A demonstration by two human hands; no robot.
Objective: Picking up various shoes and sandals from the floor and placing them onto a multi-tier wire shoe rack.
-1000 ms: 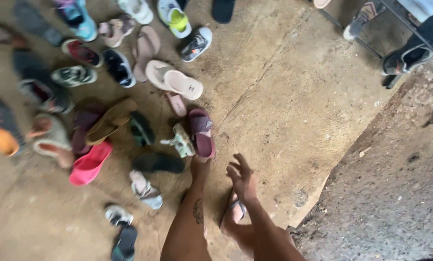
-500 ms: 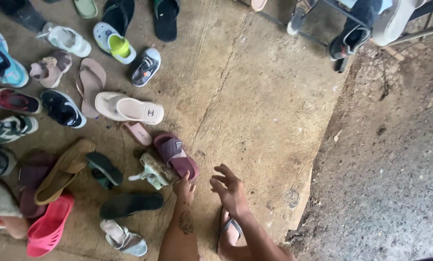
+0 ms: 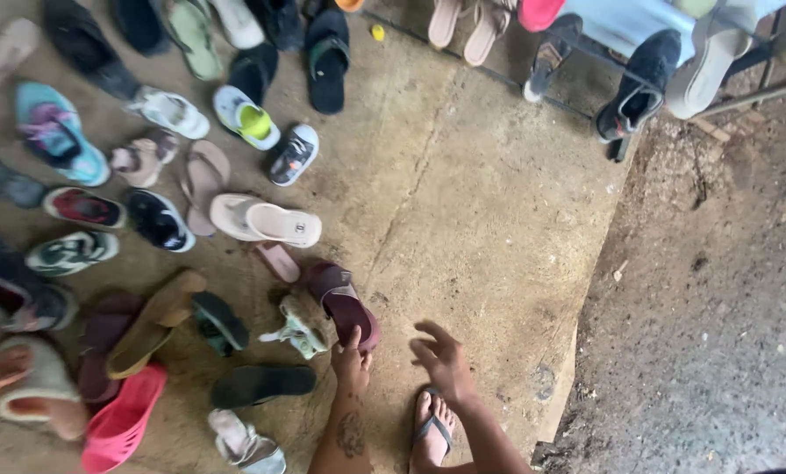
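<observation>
While scattered shoes cover the concrete floor (image 3: 498, 219), the left hand (image 3: 352, 364) grips the maroon rubber slide sandal (image 3: 347, 305); beside it, the right hand (image 3: 446, 360) hovers open, empty.

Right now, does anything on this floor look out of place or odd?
Yes. The footwear is scattered with no pairing, toes pointing every way. The left hand touches a maroon slide whose mate is not beside it. A tan sandal lies tilted across a dark one. The right hand hovers open over bare concrete floor.
</observation>
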